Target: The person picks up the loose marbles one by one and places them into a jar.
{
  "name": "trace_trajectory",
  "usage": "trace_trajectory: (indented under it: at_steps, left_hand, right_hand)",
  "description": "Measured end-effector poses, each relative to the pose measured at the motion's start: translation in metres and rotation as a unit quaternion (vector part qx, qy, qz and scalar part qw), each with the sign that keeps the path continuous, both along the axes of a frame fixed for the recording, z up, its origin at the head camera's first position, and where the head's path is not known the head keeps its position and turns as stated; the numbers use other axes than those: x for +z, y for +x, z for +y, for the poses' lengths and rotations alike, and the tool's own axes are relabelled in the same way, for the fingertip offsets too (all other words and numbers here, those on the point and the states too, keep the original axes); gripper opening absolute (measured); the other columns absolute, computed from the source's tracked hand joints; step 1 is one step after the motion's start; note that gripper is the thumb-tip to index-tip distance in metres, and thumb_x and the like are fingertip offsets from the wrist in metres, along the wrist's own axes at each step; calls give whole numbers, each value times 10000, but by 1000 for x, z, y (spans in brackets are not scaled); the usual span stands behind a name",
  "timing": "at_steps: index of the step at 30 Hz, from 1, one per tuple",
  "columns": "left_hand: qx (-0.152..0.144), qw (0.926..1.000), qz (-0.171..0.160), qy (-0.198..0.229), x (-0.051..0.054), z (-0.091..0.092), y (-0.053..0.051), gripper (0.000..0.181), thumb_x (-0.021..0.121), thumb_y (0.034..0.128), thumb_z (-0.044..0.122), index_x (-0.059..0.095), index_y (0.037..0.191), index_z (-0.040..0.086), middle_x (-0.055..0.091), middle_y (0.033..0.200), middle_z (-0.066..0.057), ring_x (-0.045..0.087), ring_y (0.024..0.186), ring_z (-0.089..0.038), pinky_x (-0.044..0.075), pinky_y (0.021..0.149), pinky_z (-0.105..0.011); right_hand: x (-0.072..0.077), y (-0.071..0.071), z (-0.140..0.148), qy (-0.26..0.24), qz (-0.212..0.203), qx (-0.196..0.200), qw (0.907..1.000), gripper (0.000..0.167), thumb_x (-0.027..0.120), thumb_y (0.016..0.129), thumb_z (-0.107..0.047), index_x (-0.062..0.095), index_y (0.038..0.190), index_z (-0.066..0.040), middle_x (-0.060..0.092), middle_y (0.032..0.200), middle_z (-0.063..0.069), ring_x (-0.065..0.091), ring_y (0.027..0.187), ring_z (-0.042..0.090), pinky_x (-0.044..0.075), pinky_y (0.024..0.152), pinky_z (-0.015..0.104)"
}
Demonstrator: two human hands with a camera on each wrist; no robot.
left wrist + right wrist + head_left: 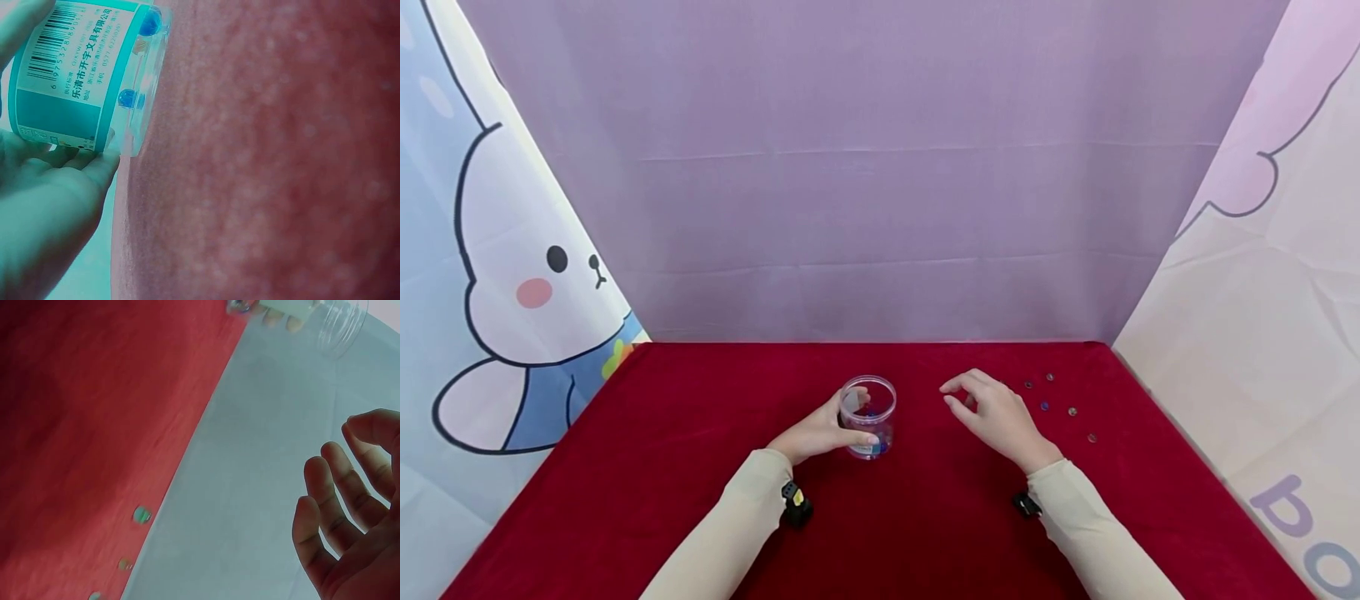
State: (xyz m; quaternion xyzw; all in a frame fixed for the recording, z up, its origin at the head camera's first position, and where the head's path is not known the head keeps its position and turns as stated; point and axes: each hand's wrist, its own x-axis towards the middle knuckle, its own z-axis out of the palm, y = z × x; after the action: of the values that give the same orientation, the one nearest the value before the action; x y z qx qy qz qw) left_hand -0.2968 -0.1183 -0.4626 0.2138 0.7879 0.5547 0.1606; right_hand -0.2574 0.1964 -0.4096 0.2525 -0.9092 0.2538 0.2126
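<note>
A clear plastic jar (882,425), its open mouth facing up, stands on the red cloth. My left hand (818,432) grips its side, with the thumb in front and the fingers behind. The left wrist view shows the jar's label (69,75) with a barcode, and blue marbles (149,24) plus an amber one near the base. To the right of the jar, my right hand (996,414) hovers with loosely bent fingers, and nothing shows between them. Several small marbles (1072,412) lie scattered beyond it; a green marble (141,514) shows in the right wrist view.
Red cloth (700,417) covers the table up to a lilac curtain (880,167) at the back. Printed side panels, one with a cartoon rabbit (542,250), enclose the left and right. Each wrist bears a small black camera (796,504).
</note>
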Motion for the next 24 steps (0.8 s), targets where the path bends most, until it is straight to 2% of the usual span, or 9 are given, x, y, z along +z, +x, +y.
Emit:
trace_trajectory:
  at_steps: [8,16,24]
  left_hand:
    - [9,10000,22,-51,0,-1,0,925,837,832,348,288,1551,155,390,1544,-4,365,1401,-239,360,1097,-542]
    - [11,10000,-8,-35,0,-1,0,928,838,831,347,285,1553,158,384,1549,-6,374,1395,-245,360,1097,-543]
    - [2,10000,30,-51,2,1,1,914,838,831,344,294,1544,164,390,1543,-11,380,1390,-248,362,1098,-535]
  right_hand:
    - [-6,2,24,99,129,-210,9996,191,760,907,-167,704,1075,-241,604,969,-133,559,746,62,465,541,234]
    - [-6,5,47,217,62,-412,9989,172,750,914,-177,713,1078,-214,618,987,-99,561,734,119,447,511,245]
    - [-9,6,71,346,18,-715,9968,170,741,919,-181,713,1082,-221,640,1008,-65,555,735,94,455,534,278]
